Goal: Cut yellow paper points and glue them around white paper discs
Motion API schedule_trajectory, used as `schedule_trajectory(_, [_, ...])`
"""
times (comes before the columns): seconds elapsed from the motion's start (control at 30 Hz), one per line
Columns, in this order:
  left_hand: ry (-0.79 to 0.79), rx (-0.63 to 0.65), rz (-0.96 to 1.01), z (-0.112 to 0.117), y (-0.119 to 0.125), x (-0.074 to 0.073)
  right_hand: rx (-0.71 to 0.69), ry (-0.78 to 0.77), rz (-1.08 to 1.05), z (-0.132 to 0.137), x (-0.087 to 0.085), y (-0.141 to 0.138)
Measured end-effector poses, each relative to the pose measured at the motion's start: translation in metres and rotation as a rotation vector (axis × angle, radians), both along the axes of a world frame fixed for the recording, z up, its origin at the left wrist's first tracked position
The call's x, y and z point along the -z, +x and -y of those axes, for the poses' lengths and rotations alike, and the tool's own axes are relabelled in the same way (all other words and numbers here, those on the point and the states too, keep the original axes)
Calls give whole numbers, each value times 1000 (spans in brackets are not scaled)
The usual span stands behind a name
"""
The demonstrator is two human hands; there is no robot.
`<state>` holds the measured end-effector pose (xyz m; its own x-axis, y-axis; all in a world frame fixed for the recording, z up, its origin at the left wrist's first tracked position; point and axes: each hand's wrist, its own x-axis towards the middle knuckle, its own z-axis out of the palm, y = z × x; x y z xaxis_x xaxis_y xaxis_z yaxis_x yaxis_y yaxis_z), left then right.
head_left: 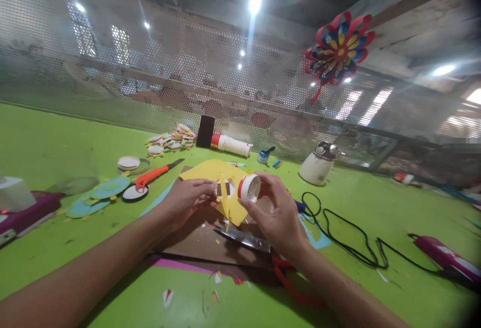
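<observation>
My right hand is closed round a short red and white paper cup section, its open end tilted toward the right. My left hand pinches the edge of a small white disc that has dark rectangles and a yellow strip on it. Both pieces are held apart, just above a yellow paper sheet. Beneath lies a brown board. Scissors with metal blades and red handles rest on the board, below my right hand and partly hidden by it.
Left are an orange-handled tool, blue discs and a pile of small paper pieces. Behind stand a phone, a cup stack and a blue jar. A white kettle and black cable are right.
</observation>
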<state>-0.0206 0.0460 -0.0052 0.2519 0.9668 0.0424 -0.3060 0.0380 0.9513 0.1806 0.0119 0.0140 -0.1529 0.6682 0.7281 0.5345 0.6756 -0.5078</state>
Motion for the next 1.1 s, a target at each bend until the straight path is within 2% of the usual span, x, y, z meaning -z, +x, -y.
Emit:
schedule_trajectory(0.23, [-10, -32, -15, -4, -3, 4, -59, -100, 84, -8, -4, 11])
schedule_trajectory(0.4, [-11, -104, -35, -8, -7, 2, -75, -89, 417, -26, -10, 29])
schedule_trajectory(0.57, [-20, -172, -25, -8, -12, -5, -224, -178, 769, -46, 1, 40])
schedule_trajectory(0.67, [-12, -175, -35, -9, -13, -8, -280, -173, 821, -52, 6, 39])
schedule_trajectory(0.73, [-16, -172, -31, -9, -13, -8, -183, -147, 762, -55, 5, 37])
schedule_trajectory(0.83, [-26, -193, -25, -9, -14, -10, 152, -182, 665, -58, -1, 36])
schedule_trajectory(0.9, [-37, -212, -12, -9, -15, -11, 312, -244, 664, -57, -3, 34])
schedule_trajectory(1.0, [-49, -212, 8, -8, -15, -13, 387, -315, 722, -51, 1, 24])
schedule_trajectory(1.1, [-53, -224, 36, -8, -14, -14, 401, -362, 811, -45, 7, 9])
